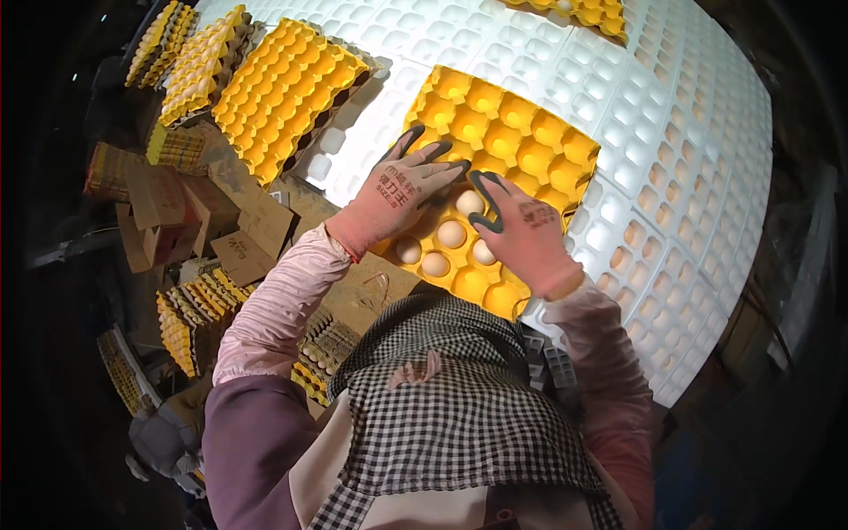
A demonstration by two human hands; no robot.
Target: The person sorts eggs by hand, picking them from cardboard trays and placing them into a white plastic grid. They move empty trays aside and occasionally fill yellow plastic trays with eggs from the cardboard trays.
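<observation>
A yellow egg tray (530, 126) lies tilted before me, its near corner towards my apron. Several pale eggs (451, 234) sit in cups in its near part, while the far cups hold none. My left hand (412, 179), in a pink glove with dark fingertips, is palm down over the tray's left side with its fingers spread. What lies under that palm is hidden. Thumb and forefinger of my right hand (520, 228), gloved alike, reach to either side of one egg (470, 203); whether they grip it does not show.
White dimpled trays (596, 66) spread beyond and to the right, with eggs (657, 175) in many right-hand pockets. A yellow tray stack (288, 93) stands at the left, with egg-filled trays (202, 69) behind. Cardboard boxes (162, 212) and more tray stacks (199, 311) are lower left.
</observation>
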